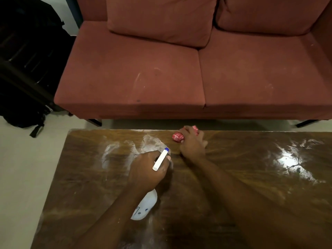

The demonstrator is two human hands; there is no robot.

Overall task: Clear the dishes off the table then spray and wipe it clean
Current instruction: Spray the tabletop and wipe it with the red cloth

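Note:
My left hand [147, 169] grips a white spray bottle [145, 205] over the brown wooden table [251, 177]; the bottle's white nozzle with a blue tip [160, 159] points toward the table's far edge. My right hand [193, 142] holds a bunched red and white cloth [177, 137] against the tabletop near the far edge. Wet streaks and a misty patch [115, 150] lie on the wood ahead of the bottle. No dishes are in view on the table.
A red-brown sofa [161, 69] stands just beyond the table, with a narrow strip of pale floor [18, 168] between and to the left. A black backpack [23, 115] and a dark cabinet [21, 60] sit at the far left.

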